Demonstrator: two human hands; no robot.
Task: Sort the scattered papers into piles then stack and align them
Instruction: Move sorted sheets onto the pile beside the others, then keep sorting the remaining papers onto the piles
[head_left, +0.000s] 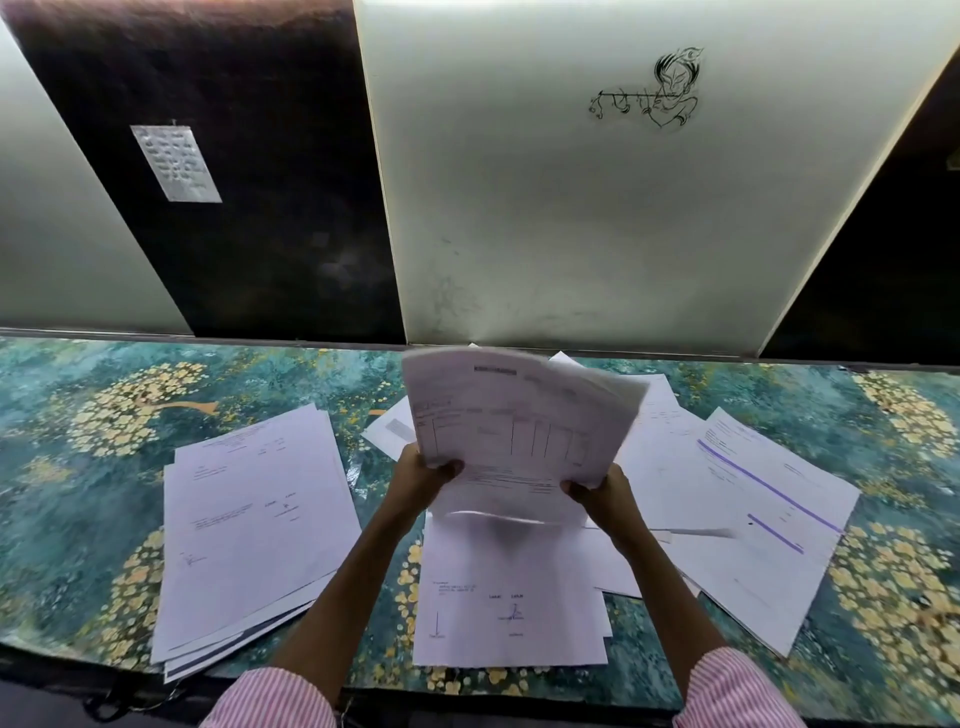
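Both of my hands hold up a sheaf of printed papers (514, 426) above the middle of the table; its top sheet shows a ruled table. My left hand (423, 475) grips the sheaf's lower left edge and my right hand (597, 493) grips its lower right corner. A thick pile of white sheets (254, 530) lies on the left, its edges fanned and uneven. A smaller pile (509, 608) lies near the front edge under my hands. Loose overlapping sheets (748, 509), one with purple lines, spread to the right, and more loose sheets lie behind the sheaf.
The table (78, 467) wears a green cloth with yellow flowers. Its front edge runs just below the piles. Upright white and dark panels (545, 208) close off the back. A small note (176, 163) is pinned to the dark panel.
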